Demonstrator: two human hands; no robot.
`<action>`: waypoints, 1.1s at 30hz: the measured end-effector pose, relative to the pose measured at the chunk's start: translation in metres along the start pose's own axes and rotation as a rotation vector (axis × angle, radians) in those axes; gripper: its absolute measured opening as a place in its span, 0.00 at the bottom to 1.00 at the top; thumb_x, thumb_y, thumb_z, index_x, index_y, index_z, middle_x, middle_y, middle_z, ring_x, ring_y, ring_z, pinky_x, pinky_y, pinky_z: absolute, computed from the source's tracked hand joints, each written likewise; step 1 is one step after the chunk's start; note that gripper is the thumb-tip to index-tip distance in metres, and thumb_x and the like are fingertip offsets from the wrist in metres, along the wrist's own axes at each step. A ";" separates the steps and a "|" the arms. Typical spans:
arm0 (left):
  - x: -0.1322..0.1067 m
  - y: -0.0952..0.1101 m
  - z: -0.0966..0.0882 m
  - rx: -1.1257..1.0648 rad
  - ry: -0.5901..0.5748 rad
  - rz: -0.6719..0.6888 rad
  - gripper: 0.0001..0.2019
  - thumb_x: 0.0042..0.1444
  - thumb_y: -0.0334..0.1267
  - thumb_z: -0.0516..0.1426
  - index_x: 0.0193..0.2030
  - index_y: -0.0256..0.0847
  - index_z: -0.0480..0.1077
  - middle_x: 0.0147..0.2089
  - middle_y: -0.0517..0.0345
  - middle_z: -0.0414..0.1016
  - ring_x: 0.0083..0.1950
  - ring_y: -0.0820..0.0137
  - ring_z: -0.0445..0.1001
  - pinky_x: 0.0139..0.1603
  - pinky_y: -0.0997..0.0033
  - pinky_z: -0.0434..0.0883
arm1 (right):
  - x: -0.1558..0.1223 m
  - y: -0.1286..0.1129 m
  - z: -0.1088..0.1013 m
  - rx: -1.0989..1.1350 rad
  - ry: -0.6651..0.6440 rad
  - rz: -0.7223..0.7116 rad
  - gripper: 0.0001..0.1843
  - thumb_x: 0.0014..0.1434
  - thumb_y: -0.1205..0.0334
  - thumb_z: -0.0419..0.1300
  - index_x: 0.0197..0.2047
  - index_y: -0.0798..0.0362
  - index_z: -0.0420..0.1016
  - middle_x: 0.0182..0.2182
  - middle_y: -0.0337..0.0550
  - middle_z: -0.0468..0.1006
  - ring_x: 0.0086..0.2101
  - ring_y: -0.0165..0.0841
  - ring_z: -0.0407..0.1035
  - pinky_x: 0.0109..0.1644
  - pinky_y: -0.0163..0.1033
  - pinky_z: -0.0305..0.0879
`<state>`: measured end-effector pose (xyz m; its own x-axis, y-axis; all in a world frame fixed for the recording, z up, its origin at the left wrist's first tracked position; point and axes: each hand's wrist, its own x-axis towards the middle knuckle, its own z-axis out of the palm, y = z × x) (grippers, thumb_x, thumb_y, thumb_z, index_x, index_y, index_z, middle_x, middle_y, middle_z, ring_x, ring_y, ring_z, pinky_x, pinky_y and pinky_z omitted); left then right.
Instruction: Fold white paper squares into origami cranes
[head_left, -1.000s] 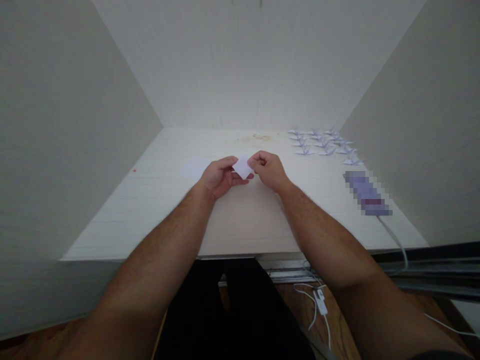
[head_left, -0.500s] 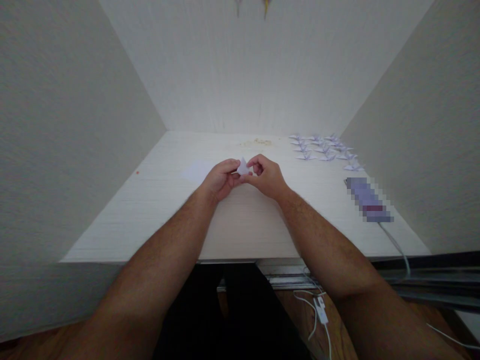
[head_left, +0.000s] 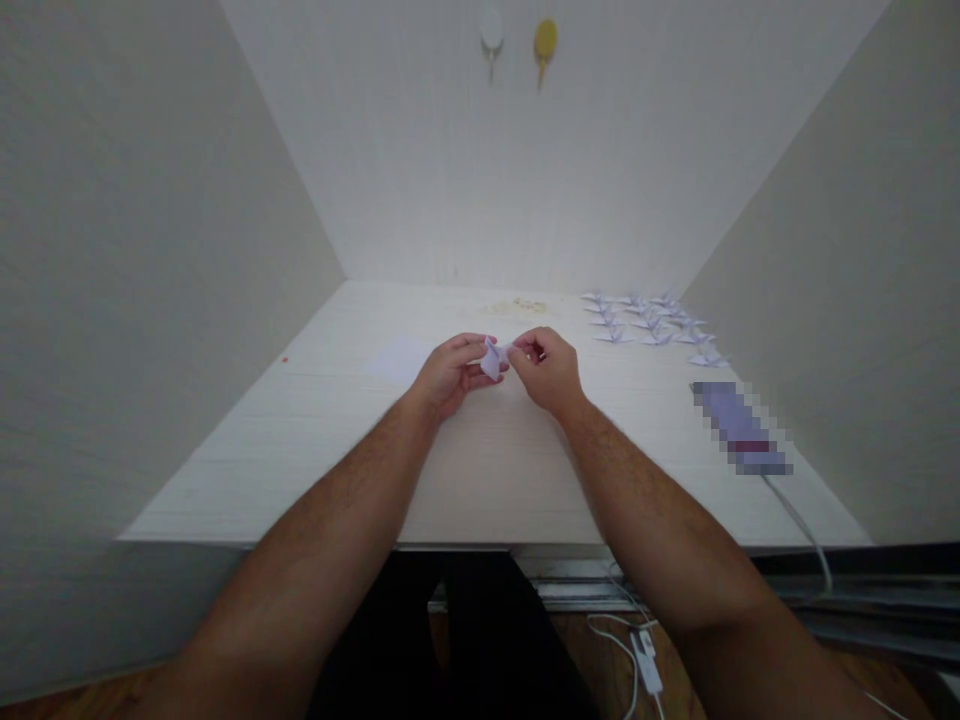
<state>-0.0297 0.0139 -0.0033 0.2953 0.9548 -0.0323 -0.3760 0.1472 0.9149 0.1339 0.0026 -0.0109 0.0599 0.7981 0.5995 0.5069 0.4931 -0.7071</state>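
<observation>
Both my hands meet above the middle of a white desk (head_left: 495,470). Between them is a small folded piece of pale lilac paper (head_left: 492,357). My left hand (head_left: 448,372) pinches its left side with thumb and fingers. My right hand (head_left: 550,368) pinches its right edge with curled fingers. A flat sheet of the same pale paper (head_left: 397,358) lies on the desk just left of my left hand.
Several small folded paper cranes (head_left: 651,322) stand in rows at the back right. A blurred flat device (head_left: 740,427) with a white cable lies by the right wall. Two small hangers, white (head_left: 491,30) and yellow (head_left: 545,40), hang on the back wall. Walls close in on both sides.
The paper, a wider square a second ago, is now folded into a smaller, narrower shape between my fingers. The view has tilted up, showing the two hangers on the back wall.
</observation>
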 end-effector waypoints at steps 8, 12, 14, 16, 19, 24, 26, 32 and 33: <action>-0.001 -0.001 0.003 0.030 0.011 0.018 0.12 0.43 0.35 0.65 0.36 0.36 0.71 0.34 0.56 0.74 0.31 0.71 0.75 0.32 0.67 0.76 | -0.001 -0.003 0.000 -0.084 -0.082 -0.135 0.07 0.52 0.62 0.60 0.36 0.52 0.75 0.34 0.43 0.75 0.34 0.33 0.67 0.35 0.37 0.62; 0.000 -0.004 0.003 0.082 -0.017 -0.020 0.11 0.43 0.35 0.63 0.35 0.37 0.70 0.33 0.55 0.75 0.31 0.67 0.77 0.30 0.66 0.74 | 0.000 0.001 -0.003 -0.093 -0.039 -0.033 0.08 0.57 0.60 0.57 0.32 0.52 0.75 0.29 0.40 0.76 0.30 0.31 0.66 0.34 0.36 0.61; 0.002 -0.006 0.001 0.145 -0.002 -0.022 0.10 0.43 0.35 0.62 0.35 0.37 0.72 0.30 0.55 0.75 0.30 0.67 0.76 0.29 0.69 0.72 | 0.001 0.001 -0.006 -0.080 -0.060 0.006 0.09 0.58 0.59 0.56 0.32 0.52 0.75 0.26 0.38 0.75 0.27 0.30 0.65 0.32 0.35 0.60; 0.003 -0.007 -0.001 0.235 0.039 -0.001 0.08 0.43 0.36 0.61 0.32 0.36 0.73 0.27 0.57 0.74 0.27 0.70 0.73 0.27 0.72 0.69 | 0.003 0.000 -0.009 -0.080 -0.099 0.016 0.10 0.58 0.58 0.56 0.32 0.52 0.76 0.25 0.37 0.75 0.26 0.29 0.65 0.31 0.35 0.59; 0.004 -0.007 -0.004 0.405 0.093 0.061 0.07 0.43 0.36 0.60 0.29 0.35 0.75 0.24 0.59 0.72 0.25 0.74 0.68 0.25 0.75 0.64 | 0.004 -0.001 -0.012 -0.095 -0.147 0.014 0.10 0.57 0.58 0.57 0.32 0.53 0.76 0.24 0.36 0.74 0.25 0.29 0.64 0.31 0.34 0.58; 0.001 -0.001 -0.004 0.620 0.111 0.129 0.07 0.43 0.37 0.59 0.26 0.35 0.75 0.23 0.59 0.72 0.25 0.74 0.67 0.26 0.76 0.63 | 0.005 0.001 -0.013 -0.076 -0.196 0.024 0.09 0.56 0.58 0.57 0.31 0.53 0.75 0.23 0.36 0.74 0.25 0.29 0.64 0.29 0.34 0.57; 0.000 0.000 -0.004 0.660 0.098 0.129 0.06 0.44 0.37 0.59 0.26 0.36 0.75 0.23 0.59 0.72 0.25 0.74 0.67 0.25 0.76 0.62 | 0.005 0.002 -0.013 -0.069 -0.214 0.030 0.09 0.56 0.58 0.57 0.30 0.53 0.75 0.23 0.36 0.74 0.25 0.29 0.64 0.29 0.34 0.57; 0.003 -0.002 -0.009 0.697 0.051 0.123 0.07 0.44 0.38 0.59 0.26 0.36 0.75 0.23 0.59 0.72 0.24 0.74 0.67 0.24 0.76 0.62 | 0.006 0.004 -0.014 -0.027 -0.247 0.054 0.09 0.55 0.58 0.58 0.28 0.53 0.74 0.22 0.37 0.73 0.25 0.29 0.64 0.28 0.33 0.57; 0.003 -0.002 -0.010 0.691 0.049 0.123 0.08 0.44 0.39 0.59 0.26 0.36 0.75 0.22 0.59 0.72 0.24 0.74 0.67 0.24 0.77 0.61 | 0.006 0.004 -0.014 -0.022 -0.255 0.061 0.09 0.55 0.57 0.58 0.28 0.53 0.74 0.22 0.37 0.72 0.25 0.29 0.64 0.28 0.33 0.57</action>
<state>-0.0368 0.0190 -0.0092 0.2401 0.9671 0.0841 0.2449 -0.1442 0.9588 0.1481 0.0047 -0.0049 -0.1267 0.8889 0.4402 0.5276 0.4362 -0.7290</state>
